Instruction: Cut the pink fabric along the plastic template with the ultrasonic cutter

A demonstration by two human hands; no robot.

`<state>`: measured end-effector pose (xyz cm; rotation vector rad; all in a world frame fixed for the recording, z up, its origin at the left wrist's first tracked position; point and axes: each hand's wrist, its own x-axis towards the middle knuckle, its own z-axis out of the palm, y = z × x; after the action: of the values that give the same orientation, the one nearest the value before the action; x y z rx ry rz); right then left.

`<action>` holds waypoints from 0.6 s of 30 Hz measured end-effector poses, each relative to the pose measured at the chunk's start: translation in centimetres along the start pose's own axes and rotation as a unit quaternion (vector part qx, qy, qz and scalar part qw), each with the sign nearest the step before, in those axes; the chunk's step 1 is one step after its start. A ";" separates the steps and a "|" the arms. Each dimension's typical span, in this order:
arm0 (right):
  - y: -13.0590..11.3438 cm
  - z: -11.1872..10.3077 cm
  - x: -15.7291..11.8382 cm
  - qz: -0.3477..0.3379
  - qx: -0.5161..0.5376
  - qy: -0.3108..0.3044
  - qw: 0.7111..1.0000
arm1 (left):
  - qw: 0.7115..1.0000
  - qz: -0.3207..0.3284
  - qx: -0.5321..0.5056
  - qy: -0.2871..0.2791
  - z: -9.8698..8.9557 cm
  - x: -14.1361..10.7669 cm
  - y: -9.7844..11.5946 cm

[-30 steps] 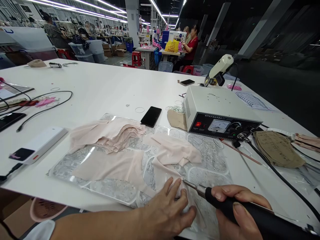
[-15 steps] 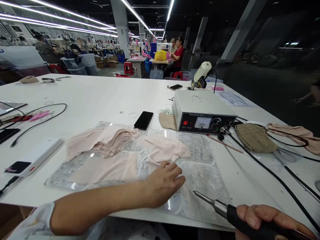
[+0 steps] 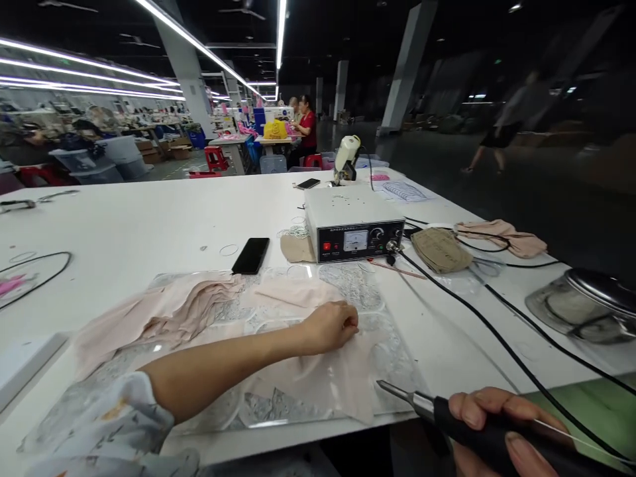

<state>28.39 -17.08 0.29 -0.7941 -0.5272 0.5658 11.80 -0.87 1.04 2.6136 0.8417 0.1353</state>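
My left hand [image 3: 332, 327] is closed in a pinch over the transparent sheet [image 3: 293, 419], its fingers on the edge of a thin pale pink fabric piece [image 3: 348, 379]. That piece lies below the hand, reaching toward the sheet's front edge. In my right hand [image 3: 489, 414], at the lower right, is a corded hand tool [image 3: 442, 412] with a black handle and a pointed metal tip. The tip is close to the fabric's right side; contact cannot be told. Left of my hand lies a stack of pink fabric pieces [image 3: 169, 308]; another pink piece [image 3: 293, 291] lies behind it.
A control box [image 3: 355, 225] with a meter and cable stands at the back. A black phone [image 3: 251, 256], a brown fabric bundle [image 3: 441, 250] and a lidded glass pot [image 3: 586, 305] are on the table. Black cable [image 3: 477, 324] crosses the right side. A person walks in the background.
My left hand has closed on a pink fabric piece, which now lies spread further right, near the tool tip. The view has turned to the right, bringing the pot into sight.
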 end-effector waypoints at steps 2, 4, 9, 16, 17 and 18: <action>0.0 -0.3 -0.3 0.000 0.013 0.005 1.000 | 0.998 0.064 -0.008 -0.016 -0.3 -0.2 -0.1; 0.0 -0.4 -0.6 -0.018 0.013 0.028 0.999 | 0.985 0.162 -0.012 -0.049 -0.4 -0.6 -0.8; -0.2 -0.3 -1.7 -0.038 -0.019 0.060 0.997 | 0.955 0.288 0.069 -0.035 0.3 -0.5 -3.8; 0.3 0.0 -2.2 -0.075 -0.035 0.114 0.990 | 0.934 0.354 0.040 -0.018 -0.6 0.0 -4.1; 0.4 0.2 -2.2 -0.083 -0.040 0.116 0.989 | 0.929 0.369 0.027 -0.024 -0.7 0.1 -3.9; 0.6 0.3 -2.2 -0.087 -0.044 0.116 0.988 | 0.926 0.376 0.016 -0.030 -0.7 0.2 -3.7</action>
<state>26.42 -18.04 -0.46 -0.8757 -0.4047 0.2847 9.84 2.22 0.24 2.8088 -0.2233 0.2450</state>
